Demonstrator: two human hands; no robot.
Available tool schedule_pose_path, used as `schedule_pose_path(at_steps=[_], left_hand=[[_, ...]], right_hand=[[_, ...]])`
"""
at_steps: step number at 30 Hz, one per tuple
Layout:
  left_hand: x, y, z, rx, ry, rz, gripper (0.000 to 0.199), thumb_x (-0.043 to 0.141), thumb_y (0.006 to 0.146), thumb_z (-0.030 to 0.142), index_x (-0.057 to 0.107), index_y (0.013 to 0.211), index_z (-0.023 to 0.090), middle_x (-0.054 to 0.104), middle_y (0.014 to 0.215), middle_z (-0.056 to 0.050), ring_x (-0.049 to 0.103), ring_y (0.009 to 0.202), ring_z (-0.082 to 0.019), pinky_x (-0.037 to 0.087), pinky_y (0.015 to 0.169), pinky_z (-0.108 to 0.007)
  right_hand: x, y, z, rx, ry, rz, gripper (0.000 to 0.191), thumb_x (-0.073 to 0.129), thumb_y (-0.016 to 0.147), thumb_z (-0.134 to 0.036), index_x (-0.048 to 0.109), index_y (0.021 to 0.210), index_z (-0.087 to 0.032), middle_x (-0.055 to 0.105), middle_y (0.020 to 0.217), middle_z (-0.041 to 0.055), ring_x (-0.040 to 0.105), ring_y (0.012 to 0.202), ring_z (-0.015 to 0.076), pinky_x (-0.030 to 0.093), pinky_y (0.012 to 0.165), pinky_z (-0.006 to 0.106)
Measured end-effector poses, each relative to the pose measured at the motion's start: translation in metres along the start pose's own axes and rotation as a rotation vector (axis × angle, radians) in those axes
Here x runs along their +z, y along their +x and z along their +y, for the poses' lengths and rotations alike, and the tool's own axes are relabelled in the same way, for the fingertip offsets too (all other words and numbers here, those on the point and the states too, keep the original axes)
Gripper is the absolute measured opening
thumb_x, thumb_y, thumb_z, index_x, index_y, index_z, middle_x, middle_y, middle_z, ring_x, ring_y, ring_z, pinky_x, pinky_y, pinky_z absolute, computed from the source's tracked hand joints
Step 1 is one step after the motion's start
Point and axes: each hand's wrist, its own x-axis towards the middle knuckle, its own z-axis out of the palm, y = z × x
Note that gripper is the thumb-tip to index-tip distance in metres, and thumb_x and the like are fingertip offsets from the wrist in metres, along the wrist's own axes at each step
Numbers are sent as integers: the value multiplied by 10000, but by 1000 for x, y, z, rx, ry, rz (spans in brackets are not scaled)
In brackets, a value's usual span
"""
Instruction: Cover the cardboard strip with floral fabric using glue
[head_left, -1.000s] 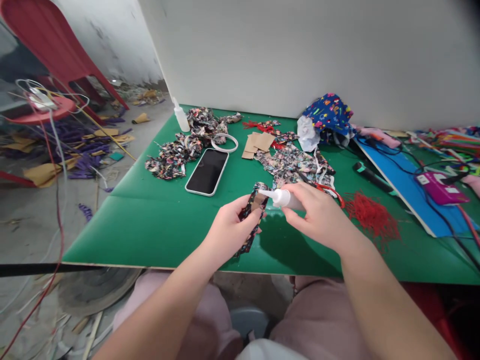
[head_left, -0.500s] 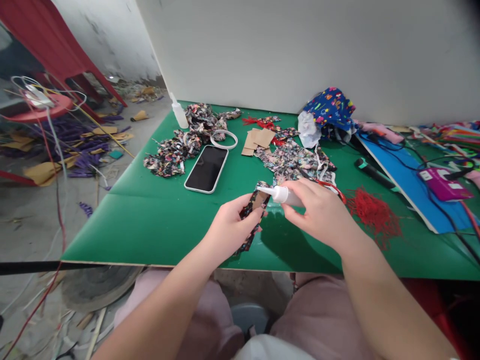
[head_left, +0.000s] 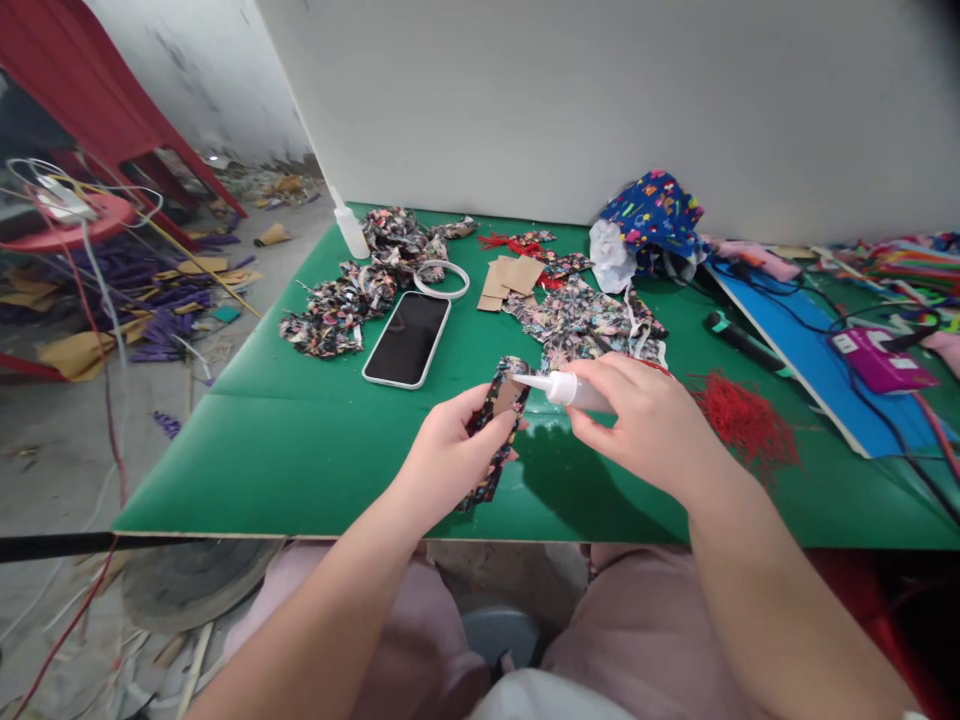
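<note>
My left hand (head_left: 459, 440) pinches a strip of dark floral fabric (head_left: 491, 470), thumb on top, its lower end hanging toward the table edge. On the strip lies a small piece of brown cardboard (head_left: 505, 396), partly under my thumb. My right hand (head_left: 637, 415) grips a white squeeze bottle (head_left: 581, 391) held sideways, its thin nozzle pointing left over the upper end of the cardboard; I cannot tell whether the tip touches. Behind my hands lie a pile of flat floral fabric pieces (head_left: 581, 318) and several cardboard pieces (head_left: 511, 277).
On the green tabletop (head_left: 247, 440) lie a phone (head_left: 407, 340), a white ring (head_left: 442, 279), bunched floral fabric (head_left: 322, 318) and red threads (head_left: 742, 420). A second squeeze bottle (head_left: 350, 231) stands at back left. To the right are a cutter (head_left: 746, 343), a blue board (head_left: 795, 370) and a purple box (head_left: 885, 360).
The nozzle tip now sits nearer the cardboard's top right corner, and my left hand has shifted slightly left with the strip. The whole view has moved a little.
</note>
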Motion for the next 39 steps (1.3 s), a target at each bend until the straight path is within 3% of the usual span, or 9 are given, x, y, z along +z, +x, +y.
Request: schedule_pose_path(at_steps=[6,15,33,39], left_hand=[[0,2,-6,93,117,48,279,536,782,374,592,974,178,633,767,-3,604,597,-128,430,489,-190],[0,4,-12,293,628,197,245,442,830,332,604,931,179,616,738,-14,579,633,-134,414,546,-207],[2,2,-11,324,666,223,245,432,840,326,604,932,177,630,767,-24,577,628,-130,410,535,-203],[2,2,-12,354,686,230,287,427,837,312,609,1025,193,631,807,-27,575,652,-128,422,551,-200]], right_hand=[[-5,-3,-1,-7,-37,-3,380,484,803,-245,539,1177,-207,602,941,49,563,834,178,435,719,293],[-12,-7,-8,-30,-112,-18,430,454,834,-242,482,1263,-216,594,870,36,572,747,152,416,631,272],[-12,-8,-10,-22,-170,21,405,451,834,-264,512,1234,-234,591,795,13,549,651,117,356,527,256],[-12,-9,-14,-4,-168,13,408,462,822,-248,517,1226,-236,605,823,15,555,656,116,343,515,256]])
